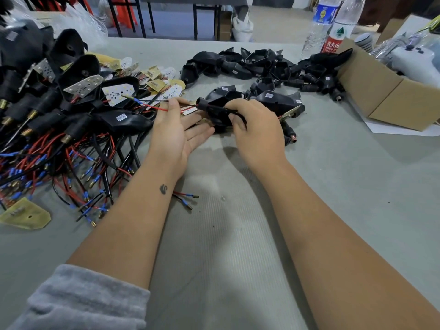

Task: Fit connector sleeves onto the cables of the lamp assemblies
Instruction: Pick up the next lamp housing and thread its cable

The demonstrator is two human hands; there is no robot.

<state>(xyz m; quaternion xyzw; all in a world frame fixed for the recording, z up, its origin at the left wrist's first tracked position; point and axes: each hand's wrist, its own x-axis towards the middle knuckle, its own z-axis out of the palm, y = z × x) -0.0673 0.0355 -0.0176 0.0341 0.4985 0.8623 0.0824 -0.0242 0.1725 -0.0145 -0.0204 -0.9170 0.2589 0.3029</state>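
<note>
My left hand [177,129] pinches the red and black cables [154,106] between thumb and forefinger, its other fingers stretched out palm up. The cables run right into a black connector sleeve [204,104] at the neck of a black lamp housing [220,115]. My right hand [256,129] grips that housing from the right, fingers curled round it. The cable tips with blue crimps point left toward the pile.
A heap of lamp assemblies with red and black cables [62,129] fills the left. Empty black housings [262,67] lie at the back centre. A cardboard box [385,96] and two water bottles [333,27] stand at the right. A yellow circuit board [26,216] lies near left.
</note>
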